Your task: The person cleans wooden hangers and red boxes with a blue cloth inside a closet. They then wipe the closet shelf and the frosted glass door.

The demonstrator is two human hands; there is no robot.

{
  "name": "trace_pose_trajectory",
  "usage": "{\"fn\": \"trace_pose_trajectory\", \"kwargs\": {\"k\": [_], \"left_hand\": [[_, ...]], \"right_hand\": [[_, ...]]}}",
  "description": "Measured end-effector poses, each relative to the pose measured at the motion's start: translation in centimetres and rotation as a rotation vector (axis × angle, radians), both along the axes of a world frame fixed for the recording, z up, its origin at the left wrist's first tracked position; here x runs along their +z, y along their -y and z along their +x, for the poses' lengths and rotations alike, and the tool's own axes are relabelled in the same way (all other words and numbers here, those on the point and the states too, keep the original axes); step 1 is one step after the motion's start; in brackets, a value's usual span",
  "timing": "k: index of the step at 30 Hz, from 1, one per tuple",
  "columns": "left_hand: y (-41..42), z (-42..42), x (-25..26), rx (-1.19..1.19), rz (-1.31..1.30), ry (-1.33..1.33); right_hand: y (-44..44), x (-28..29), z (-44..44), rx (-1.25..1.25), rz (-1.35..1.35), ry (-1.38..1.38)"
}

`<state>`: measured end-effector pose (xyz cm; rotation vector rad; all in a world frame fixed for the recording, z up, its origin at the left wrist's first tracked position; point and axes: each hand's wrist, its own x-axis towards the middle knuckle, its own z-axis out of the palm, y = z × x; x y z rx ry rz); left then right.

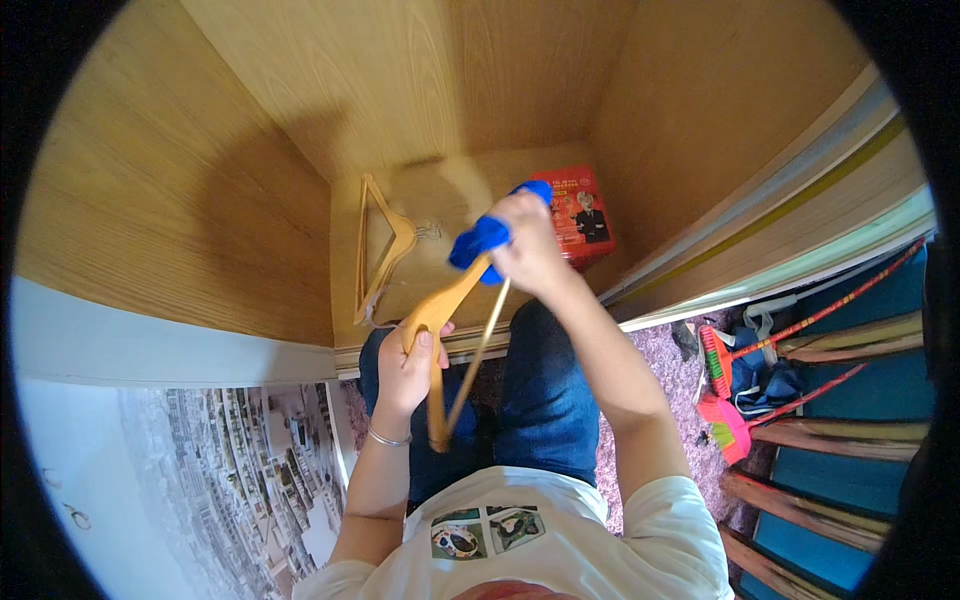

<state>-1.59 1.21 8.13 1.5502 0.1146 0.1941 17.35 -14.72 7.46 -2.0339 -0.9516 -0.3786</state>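
Note:
My left hand (409,367) grips a wooden clothes hanger (442,296) near its middle, with the thumb on top. My right hand (525,240), slightly blurred, holds a bright blue cloth (480,238) around the hanger's upper end. The hanger's thin bar runs from beneath the right hand down to the lower end, above my knees. More wooden hangers (401,232) with metal hooks lie together on the cabinet floor, up and to the left of the held one. A red box (581,214) bearing writing and a printed figure stands behind my right hand.
Wood-grain cabinet walls (675,127) rise on both sides, with sliding-door tracks along the right edge. Outside at the right, a red and green broom head (715,361) and a pink one (726,427) lie on purple carpet beside wooden slats (847,442). A cityscape print covers the lower left.

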Motion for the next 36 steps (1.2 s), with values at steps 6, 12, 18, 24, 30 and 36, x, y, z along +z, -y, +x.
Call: {"fn": "trace_pose_trajectory", "kwargs": {"k": [6,12,18,24,30,36], "left_hand": [[-0.4,0.2,0.8,0.028,0.191,0.036],[0.7,1.8,-0.2,0.062,0.376,0.031],[0.5,3.6,-0.9,0.067,0.504,0.075],[1.0,3.9,-2.1,0.169,0.732,0.054],[2.5,2.6,-2.0,0.022,1.173,0.11],[0.9,1.0,-2.3,0.194,0.946,-0.12]], "right_hand": [[-0.8,-0.1,-1.0,-0.128,0.075,-0.048],[-4.3,-0.5,-8.2,0.316,0.423,-0.338],[-3.8,-0.1,-11.3,0.329,0.655,-0.524],[-4.4,-1.8,-14.4,0.088,0.644,-0.702],[-3.6,-2.3,-12.7,-0.163,0.903,-1.026],[-1.5,-2.1,-11.2,-0.332,0.965,-1.144]]}}
